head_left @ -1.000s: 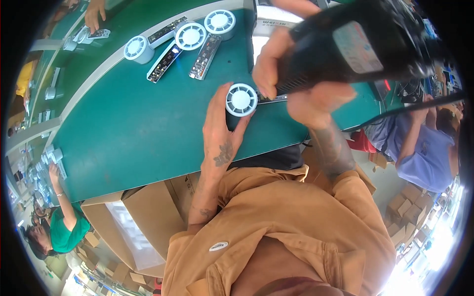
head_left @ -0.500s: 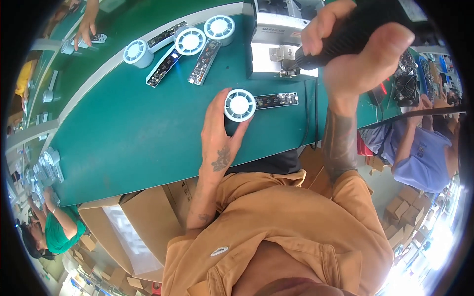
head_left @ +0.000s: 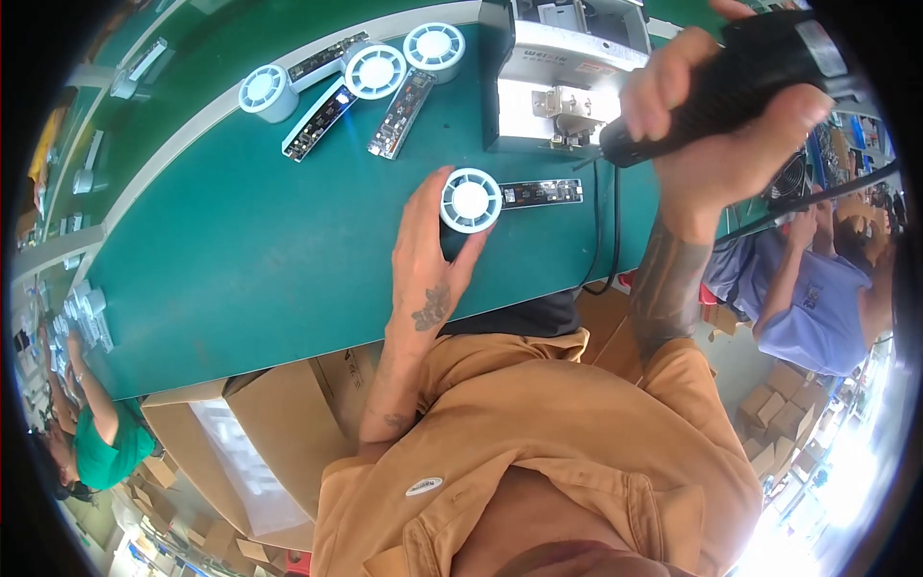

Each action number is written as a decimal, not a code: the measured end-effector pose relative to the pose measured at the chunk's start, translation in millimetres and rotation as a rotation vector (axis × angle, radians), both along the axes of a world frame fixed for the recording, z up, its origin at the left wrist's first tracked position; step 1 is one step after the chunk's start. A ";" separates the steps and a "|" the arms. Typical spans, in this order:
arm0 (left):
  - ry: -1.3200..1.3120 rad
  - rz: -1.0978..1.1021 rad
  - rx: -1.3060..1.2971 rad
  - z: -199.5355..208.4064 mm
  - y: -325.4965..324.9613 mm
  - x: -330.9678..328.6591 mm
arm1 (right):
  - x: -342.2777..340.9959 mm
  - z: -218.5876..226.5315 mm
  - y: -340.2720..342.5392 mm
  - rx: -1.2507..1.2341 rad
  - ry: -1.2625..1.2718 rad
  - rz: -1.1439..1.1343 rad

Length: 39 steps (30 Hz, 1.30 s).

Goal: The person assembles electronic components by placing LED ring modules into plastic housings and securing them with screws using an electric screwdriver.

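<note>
My left hand (head_left: 420,234) is closed around the round, pale-blue vented head of a small device (head_left: 470,201) on the green bench. A narrow handle with an exposed circuit board (head_left: 543,193) extends from that head to the right. My right hand (head_left: 707,173) grips a thick black electric screwdriver (head_left: 745,82), held tilted above the bench. Its thin bit points down and left, apart from the board's right end. Three similar devices lie beyond my left hand: one at the left (head_left: 267,93), a middle one (head_left: 375,72) with a lit blue spot, and one at the right (head_left: 434,52).
A metal screw-feeder box (head_left: 567,87) stands at the far edge, just left of the screwdriver. Black cables (head_left: 615,240) hang over the bench's near edge. An open carton (head_left: 284,433) with white pieces sits below at left. Co-workers are at both sides, one in green (head_left: 113,444).
My right hand and the screwdriver have moved right and slightly down, away from the feeder box, so the bit now shows. My left hand keeps its hold on the device.
</note>
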State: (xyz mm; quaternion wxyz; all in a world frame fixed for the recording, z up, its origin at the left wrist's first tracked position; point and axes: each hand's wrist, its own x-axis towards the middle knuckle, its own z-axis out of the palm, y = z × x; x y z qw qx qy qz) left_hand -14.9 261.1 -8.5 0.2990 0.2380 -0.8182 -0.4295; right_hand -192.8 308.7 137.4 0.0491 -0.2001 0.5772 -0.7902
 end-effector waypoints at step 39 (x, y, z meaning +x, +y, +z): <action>-0.020 -0.004 -0.006 4.1 -0.9 -2.5 | 22.6 -8.9 -11.5 -0.702 -0.053 0.483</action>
